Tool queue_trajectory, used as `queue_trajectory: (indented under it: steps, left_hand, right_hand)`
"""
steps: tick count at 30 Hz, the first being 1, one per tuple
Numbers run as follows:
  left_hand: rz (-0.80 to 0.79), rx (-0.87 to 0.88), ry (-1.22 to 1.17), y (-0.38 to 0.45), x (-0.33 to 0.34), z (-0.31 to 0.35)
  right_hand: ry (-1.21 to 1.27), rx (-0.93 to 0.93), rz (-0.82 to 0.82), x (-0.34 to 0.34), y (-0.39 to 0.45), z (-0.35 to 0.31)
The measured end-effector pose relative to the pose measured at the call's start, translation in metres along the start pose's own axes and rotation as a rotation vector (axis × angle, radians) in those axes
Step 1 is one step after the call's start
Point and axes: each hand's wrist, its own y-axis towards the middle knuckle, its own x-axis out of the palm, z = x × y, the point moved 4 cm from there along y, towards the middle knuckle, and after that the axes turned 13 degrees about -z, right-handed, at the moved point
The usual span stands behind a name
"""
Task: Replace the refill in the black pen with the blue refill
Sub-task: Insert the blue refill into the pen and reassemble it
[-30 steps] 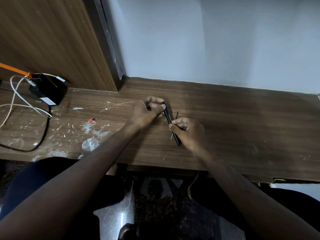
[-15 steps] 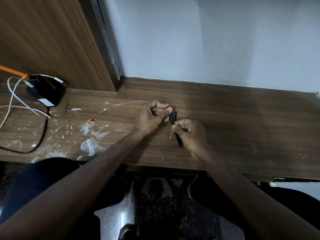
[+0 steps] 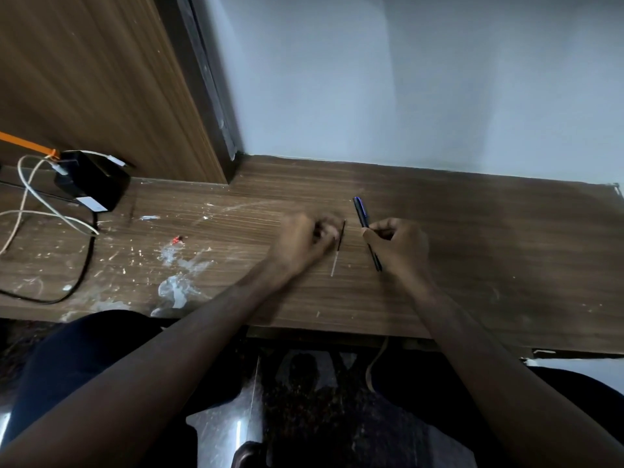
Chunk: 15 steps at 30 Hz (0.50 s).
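Two hands work over the brown wooden desk [image 3: 472, 238]: my right hand [image 3: 400, 246] pinches the slim black pen [image 3: 366, 231], tip pointing far; my blurred left hand [image 3: 304, 236] is curled just left of the thin dark-and-white refill [image 3: 338, 248] lying flat. No writing is legible.

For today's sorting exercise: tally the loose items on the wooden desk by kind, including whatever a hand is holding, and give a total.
Pens: 1, black pen, held in the right hand
Refills: 1, thin refill lying beside the left hand
Black adapter boxes: 1
White cables: 1
Black cables: 1
Total: 5
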Motion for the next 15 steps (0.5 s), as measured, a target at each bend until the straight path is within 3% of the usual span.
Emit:
queue_trajectory:
  steps: [3, 6, 15]
  left_hand:
    - [-0.167, -0.115, 0.100, -0.006, 0.024, 0.003]
    - [-0.120, -0.249, 0.157, -0.007, 0.035, 0.001]
    - [-0.153, -0.335, 0.179, 0.002, 0.038, 0.002]
  right_hand:
    - [0.001, 0.081, -0.053, 0.013, 0.005, 0.015]
    - [0.008, 0.105, -0.096, 0.025, 0.007, 0.025]
    - [-0.088, -0.023, -0.078, 0.040, 0.011, 0.023]
